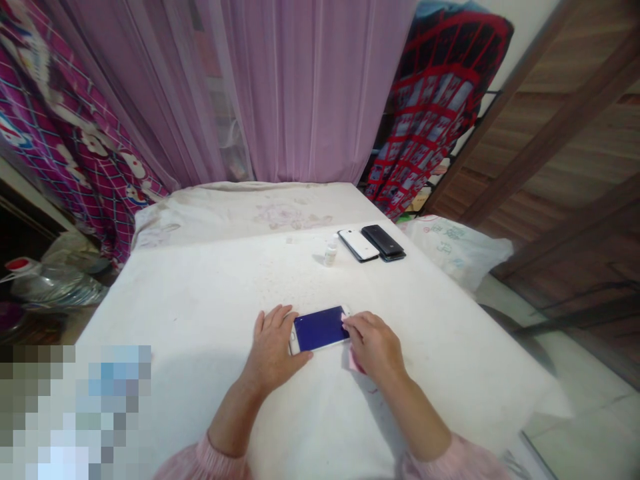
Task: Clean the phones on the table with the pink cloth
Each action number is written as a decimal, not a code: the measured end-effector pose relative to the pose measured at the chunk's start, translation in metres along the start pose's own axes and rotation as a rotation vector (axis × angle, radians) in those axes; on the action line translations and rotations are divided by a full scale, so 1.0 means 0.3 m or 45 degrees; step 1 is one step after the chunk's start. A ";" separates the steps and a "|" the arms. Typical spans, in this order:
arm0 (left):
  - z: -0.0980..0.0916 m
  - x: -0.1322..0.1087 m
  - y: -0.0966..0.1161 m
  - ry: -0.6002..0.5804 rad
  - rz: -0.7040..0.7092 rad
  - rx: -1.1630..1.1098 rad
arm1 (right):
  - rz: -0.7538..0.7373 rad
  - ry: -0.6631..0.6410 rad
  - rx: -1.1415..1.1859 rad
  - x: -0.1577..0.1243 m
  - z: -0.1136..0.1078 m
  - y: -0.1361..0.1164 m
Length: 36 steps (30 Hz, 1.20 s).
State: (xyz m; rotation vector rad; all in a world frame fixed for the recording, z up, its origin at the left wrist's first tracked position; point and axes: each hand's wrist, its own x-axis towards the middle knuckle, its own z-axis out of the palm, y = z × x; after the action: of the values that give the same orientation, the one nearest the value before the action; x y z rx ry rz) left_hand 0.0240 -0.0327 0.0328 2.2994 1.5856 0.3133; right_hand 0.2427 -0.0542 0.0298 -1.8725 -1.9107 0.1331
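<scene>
A smartphone [320,329] with a blue screen lies flat on the white worktop [210,293]. The left hand [273,353] clasps its left end, fingers narrow around the edge. The right hand [375,347] rests on its right end, fingers curled over a pink cloth [354,363]. Beyond the smartphone stand a small white bottle [331,251], a white phone [359,245] and a black phone [383,242].

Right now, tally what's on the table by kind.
Phones: 3 (blue-screen phone held by the left hand, white phone, black phone)
Small bottle: 1
Pink cloth: 1, under the right hand
Total: 5
</scene>
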 end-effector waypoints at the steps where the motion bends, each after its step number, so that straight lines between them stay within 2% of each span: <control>1: -0.001 0.000 0.002 -0.003 -0.001 0.000 | -0.003 0.008 0.013 -0.024 -0.005 0.007; 6: -0.002 0.000 -0.004 -0.027 0.008 0.000 | 0.035 -0.001 0.061 -0.075 -0.017 0.019; 15: 0.021 0.004 -0.026 0.011 0.055 -0.030 | 0.081 0.046 0.083 0.069 0.012 0.015; 22: 0.010 0.001 -0.009 0.004 0.021 -0.015 | 0.064 0.093 0.159 -0.054 -0.011 0.044; 25: 0.012 0.004 -0.013 -0.020 0.025 -0.019 | 0.083 0.068 0.143 -0.069 -0.018 0.048; 32: 0.010 0.008 -0.020 -0.050 0.038 -0.025 | 0.124 0.018 0.077 0.080 0.004 0.018; 36: 0.003 0.007 -0.011 -0.052 0.023 -0.015 | 0.134 0.004 0.075 0.092 0.009 0.013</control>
State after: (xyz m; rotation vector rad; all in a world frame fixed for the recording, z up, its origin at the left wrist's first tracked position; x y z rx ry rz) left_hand 0.0222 -0.0297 0.0307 2.2975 1.5400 0.2773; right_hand 0.2461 -0.0265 0.0328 -1.9327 -1.7867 0.2172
